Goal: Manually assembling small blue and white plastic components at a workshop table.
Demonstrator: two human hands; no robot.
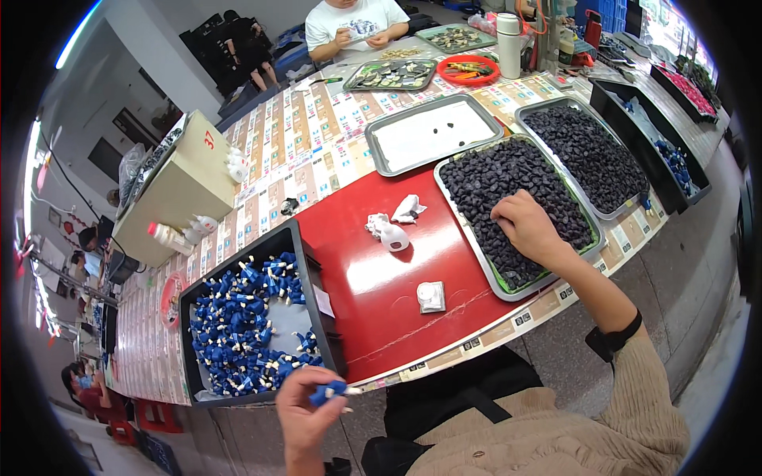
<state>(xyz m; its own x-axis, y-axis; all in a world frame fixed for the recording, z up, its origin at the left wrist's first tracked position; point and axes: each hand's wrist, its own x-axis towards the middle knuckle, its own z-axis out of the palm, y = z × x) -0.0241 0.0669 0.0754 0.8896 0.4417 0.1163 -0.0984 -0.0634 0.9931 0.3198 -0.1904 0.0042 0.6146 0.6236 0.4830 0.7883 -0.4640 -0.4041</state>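
Pinching a small blue piece (pixel 329 391) with pale tips between thumb and fingers, your left hand (pixel 308 408) hangs at the near edge of the worktop (pixel 313 163), just beside the near right corner of a black bin (pixel 313 270). Many similar blue pieces (pixel 238 317) lie heaped in that bin, around a bare patch toward its right side. Your right hand (pixel 528 228) is at a tray (pixel 470 238) full of dark lumps (pixel 492 182), its fingers bent and narrow over the heap; you cannot tell from this head view whether they grip a lump.

Between your hands, a glossy red surface (pixel 373 317) carries a crumpled white bundle (pixel 389 232), with a white scrap (pixel 409 209) just beyond it and a small white block (pixel 431 297) nearer you. Farther off, a tray with a white lining (pixel 421 143) holds a few dark bits. To the right, you have a second tray of dark lumps (pixel 583 147), then a long black bin (pixel 651 170) with more blue pieces. Across the worktop, a person in a white shirt (pixel 357 24) sits behind a tray of flat pieces (pixel 390 74).
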